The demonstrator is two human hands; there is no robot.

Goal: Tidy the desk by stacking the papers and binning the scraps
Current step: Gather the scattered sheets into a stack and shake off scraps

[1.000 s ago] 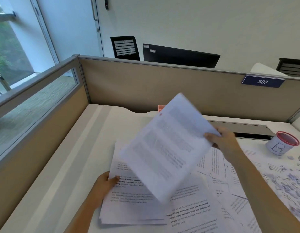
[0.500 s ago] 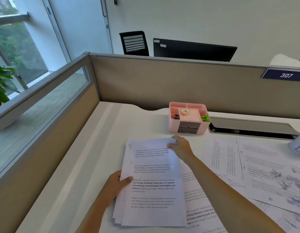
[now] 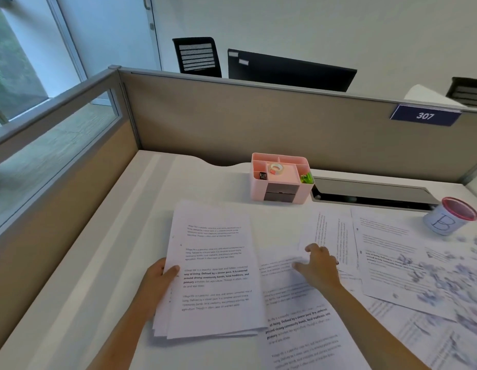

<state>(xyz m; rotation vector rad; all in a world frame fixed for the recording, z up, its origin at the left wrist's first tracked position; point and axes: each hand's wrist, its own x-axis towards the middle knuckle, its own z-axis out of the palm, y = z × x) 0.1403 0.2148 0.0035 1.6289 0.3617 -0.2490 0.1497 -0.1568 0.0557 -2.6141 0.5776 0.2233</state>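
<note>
My left hand (image 3: 158, 283) grips the stack (image 3: 213, 271); right hand (image 3: 318, 265), fingers spread, reaches loose sheets (image 3: 325, 231) at three o'clock. Scraps (image 3: 445, 276) remain unbinned.

One head-worn view, looking forward and down.
You see the desk (image 3: 103, 263) from close above, facing the cubicle partition (image 3: 258, 124); your forearms enter from the bottom edge, and chairs beyond the partition sit farther off.
</note>
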